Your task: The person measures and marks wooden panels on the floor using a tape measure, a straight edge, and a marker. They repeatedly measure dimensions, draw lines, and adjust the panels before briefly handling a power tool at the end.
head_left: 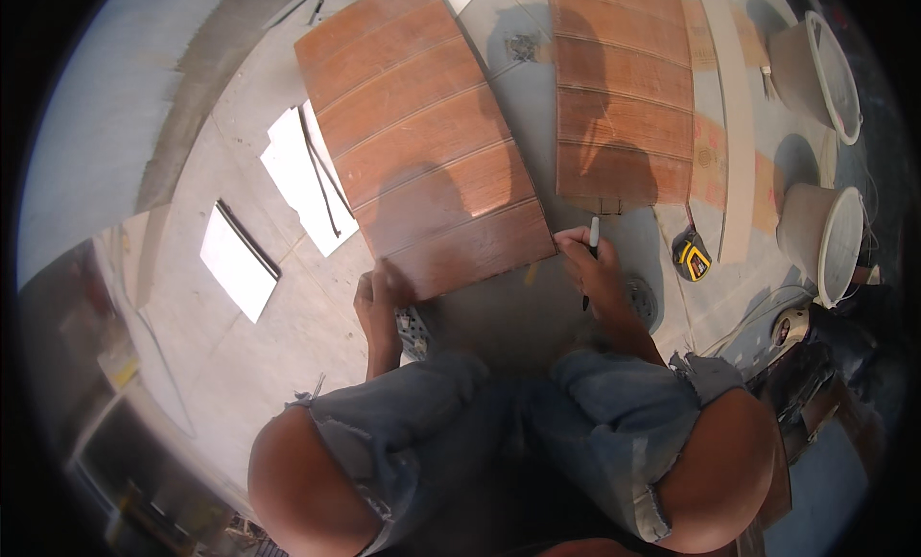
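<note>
A brown grooved wooden panel [422, 125] is tilted toward me, its near edge over my feet. My left hand [379, 303] grips that panel at its lower-left corner, fingers partly hidden by it. My right hand [590, 269] holds a white-and-black marker [593, 233] between its fingers and touches the panel's lower-right corner. Just right of it a yellow-and-black tape measure [691, 255] lies on the floor, below a second brown grooved panel [624, 96].
White board pieces [240, 260] with dark strips lie at left on the concrete floor [182, 355]. A long pale plank [734, 173], orange-patterned cardboard [708, 144], two beige buckets [806, 240] and loose cables are at right. Dark clutter [815, 375] lies by my right knee.
</note>
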{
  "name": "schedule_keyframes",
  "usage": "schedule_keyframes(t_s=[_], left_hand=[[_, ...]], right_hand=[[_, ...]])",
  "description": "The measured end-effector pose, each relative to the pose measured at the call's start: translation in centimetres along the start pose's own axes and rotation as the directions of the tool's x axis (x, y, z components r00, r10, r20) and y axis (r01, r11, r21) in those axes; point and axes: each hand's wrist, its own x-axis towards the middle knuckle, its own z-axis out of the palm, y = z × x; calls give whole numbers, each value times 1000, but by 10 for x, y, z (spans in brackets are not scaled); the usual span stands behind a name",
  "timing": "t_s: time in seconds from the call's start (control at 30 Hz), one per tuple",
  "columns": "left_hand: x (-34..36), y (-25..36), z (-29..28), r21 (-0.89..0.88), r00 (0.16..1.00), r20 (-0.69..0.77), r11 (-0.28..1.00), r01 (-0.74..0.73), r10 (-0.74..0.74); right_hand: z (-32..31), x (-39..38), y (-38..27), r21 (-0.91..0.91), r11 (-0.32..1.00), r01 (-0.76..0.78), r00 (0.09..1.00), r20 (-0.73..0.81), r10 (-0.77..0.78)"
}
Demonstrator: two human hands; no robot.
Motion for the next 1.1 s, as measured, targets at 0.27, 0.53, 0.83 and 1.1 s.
schedule_keyframes(t_s=[0.27, 0.53, 0.83, 1.1], left_hand=[[38, 42, 17, -186, 994, 92, 982, -33, 51], [34, 38, 24, 356, 923, -146, 889, -287, 356], [9, 44, 50, 195, 874, -103, 872, -449, 474], [25, 64, 133, 228, 814, 187, 781, -581, 550]], right_hand=[[15, 15, -31, -120, 983, 140, 975, 192, -116], [24, 54, 4, -302, 880, 367, 926, 209, -315], [-7, 16, 29, -190, 887, 421, 902, 187, -388], [-71, -10, 1, -296, 906, 302, 914, -181, -363]])
